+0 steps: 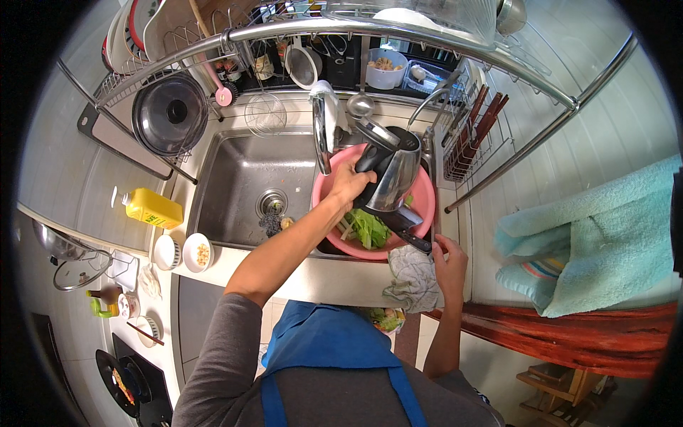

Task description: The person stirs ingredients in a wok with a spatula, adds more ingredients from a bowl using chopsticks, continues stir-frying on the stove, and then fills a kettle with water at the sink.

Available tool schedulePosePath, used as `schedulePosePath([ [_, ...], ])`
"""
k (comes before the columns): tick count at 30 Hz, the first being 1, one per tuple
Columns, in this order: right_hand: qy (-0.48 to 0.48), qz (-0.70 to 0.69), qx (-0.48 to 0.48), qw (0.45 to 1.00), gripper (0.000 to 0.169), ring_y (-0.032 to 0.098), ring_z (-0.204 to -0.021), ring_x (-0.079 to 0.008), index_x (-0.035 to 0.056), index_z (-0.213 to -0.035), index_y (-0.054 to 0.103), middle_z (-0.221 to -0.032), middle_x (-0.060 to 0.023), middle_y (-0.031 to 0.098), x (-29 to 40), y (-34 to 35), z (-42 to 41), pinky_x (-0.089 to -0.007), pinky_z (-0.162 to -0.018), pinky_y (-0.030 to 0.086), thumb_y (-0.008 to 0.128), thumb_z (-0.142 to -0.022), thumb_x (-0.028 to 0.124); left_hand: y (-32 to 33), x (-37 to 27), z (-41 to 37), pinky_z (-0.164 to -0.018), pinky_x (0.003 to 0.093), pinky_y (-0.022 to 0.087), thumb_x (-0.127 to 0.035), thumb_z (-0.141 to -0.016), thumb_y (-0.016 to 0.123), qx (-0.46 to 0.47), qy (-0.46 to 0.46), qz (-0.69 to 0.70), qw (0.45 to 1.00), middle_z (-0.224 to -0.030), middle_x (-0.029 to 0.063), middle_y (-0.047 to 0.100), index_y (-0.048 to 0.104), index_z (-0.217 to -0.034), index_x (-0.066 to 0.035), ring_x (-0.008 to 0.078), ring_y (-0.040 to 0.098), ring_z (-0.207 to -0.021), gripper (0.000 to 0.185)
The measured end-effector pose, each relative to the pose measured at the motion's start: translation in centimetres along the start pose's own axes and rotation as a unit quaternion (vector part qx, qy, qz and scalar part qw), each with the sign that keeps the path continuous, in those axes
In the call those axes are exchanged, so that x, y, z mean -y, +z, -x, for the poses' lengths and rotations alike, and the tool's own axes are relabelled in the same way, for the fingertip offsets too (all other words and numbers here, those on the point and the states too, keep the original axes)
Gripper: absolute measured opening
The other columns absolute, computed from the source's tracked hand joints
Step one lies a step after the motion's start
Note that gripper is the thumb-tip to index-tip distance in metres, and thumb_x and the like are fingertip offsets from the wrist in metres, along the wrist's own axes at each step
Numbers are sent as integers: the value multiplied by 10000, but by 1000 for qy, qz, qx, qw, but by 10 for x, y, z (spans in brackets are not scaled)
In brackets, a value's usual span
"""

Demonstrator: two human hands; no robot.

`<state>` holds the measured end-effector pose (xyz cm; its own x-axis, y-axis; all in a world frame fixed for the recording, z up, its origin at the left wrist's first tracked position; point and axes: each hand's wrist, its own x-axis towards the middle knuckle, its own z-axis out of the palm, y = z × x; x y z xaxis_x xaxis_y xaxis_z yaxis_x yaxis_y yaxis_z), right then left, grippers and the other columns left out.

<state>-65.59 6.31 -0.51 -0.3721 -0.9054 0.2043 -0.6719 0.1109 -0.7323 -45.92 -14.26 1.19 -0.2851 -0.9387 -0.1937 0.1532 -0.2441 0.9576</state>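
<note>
My left hand (pixel 350 184) grips the black handle of a steel electric kettle (pixel 397 179), whose lid (pixel 378 133) stands raised. The kettle is held tilted over a pink plastic basin (pixel 319 195) in the right sink bowl. Green leafy vegetables (pixel 369 228) lie in the basin. Below the kettle, a knife (pixel 416 240) with a black riveted handle rests across the basin's near right side. My right hand (pixel 451 261) is at the end of that handle; whether its fingers hold it is unclear. A crumpled cloth (pixel 416 275) hangs over the counter edge beside that hand.
A chrome faucet (pixel 320 133) rises left of the kettle. The steel sink bowl (pixel 240 176) holds a scrubber (pixel 271 224) near its drain. Leftward are a yellow bottle (pixel 155 208) and two small bowls. A metal rack (pixel 331 26) spans overhead; a turquoise towel (pixel 603 235) hangs right.
</note>
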Motion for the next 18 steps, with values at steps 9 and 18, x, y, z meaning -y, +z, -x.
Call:
schedulePosePath([
  [9,-8,8,1,1000,238,615,-707,-208,-35,-1035,645,-867,-148,664,-4,1,-3,-326,-664,478,604,-850,109,2,-7,-4,-740,258,478,61,-642,629,13,17,-14,1000,-975,28,642,602,-1178,-33,141,590,-833,545],
  [18,3,8,0,1000,244,620,-720,-214,-30,-1042,649,-885,-158,666,0,-1,-3,-327,-678,481,609,-845,107,5,-11,1,-757,265,479,56,-645,640,4,24,-11,1000,-961,25,641,595,-1190,-31,144,592,-831,554],
])
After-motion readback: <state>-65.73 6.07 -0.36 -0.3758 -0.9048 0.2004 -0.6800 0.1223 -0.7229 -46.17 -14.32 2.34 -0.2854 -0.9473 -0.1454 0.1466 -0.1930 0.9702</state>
